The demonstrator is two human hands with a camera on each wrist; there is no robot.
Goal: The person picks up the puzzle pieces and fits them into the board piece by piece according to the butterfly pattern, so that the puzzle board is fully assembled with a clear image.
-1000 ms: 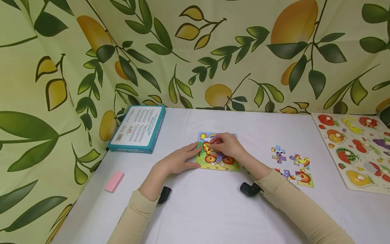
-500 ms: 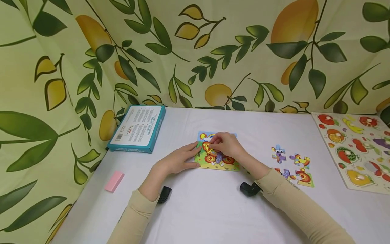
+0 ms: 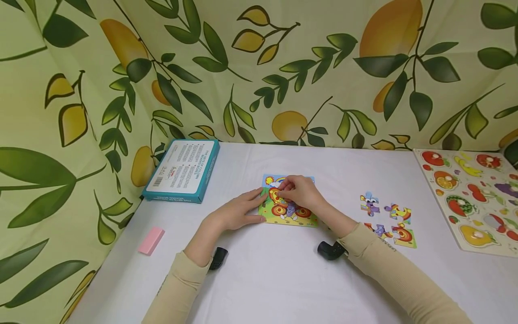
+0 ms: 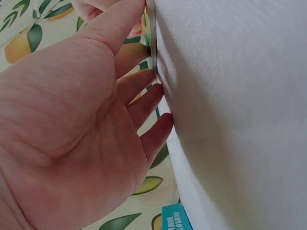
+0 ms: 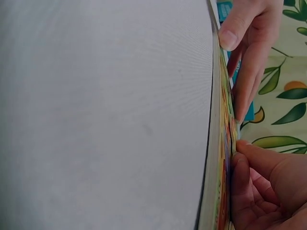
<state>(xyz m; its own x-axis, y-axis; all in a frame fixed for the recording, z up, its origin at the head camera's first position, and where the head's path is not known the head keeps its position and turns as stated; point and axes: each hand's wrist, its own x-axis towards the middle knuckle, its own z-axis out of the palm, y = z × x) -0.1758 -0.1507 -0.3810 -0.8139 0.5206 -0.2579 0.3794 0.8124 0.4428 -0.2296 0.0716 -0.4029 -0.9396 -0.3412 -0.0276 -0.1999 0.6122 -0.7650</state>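
Observation:
A colourful cartoon jigsaw puzzle (image 3: 283,220) lies flat on the white table. My left hand (image 3: 238,211) rests at its left edge, fingers straight and spread, thumb at the lower left corner. In the left wrist view the palm of the left hand (image 4: 86,120) shows, with fingertips touching the board and cloth. My right hand (image 3: 301,193) is over the upper middle of the puzzle, pinching a red and yellow puzzle piece (image 3: 274,194) between thumb and finger. The right wrist view shows the right hand (image 5: 268,187) low against the picture surface; its fingers hide part of the piece.
Several loose puzzle pieces (image 3: 400,213) lie right of the puzzle, some partly behind the right sleeve. A fruit peg board (image 3: 457,225) is at far right. A teal box (image 3: 182,171) and a pink block (image 3: 151,240) lie on the left. A patterned curtain (image 3: 226,76) stands behind.

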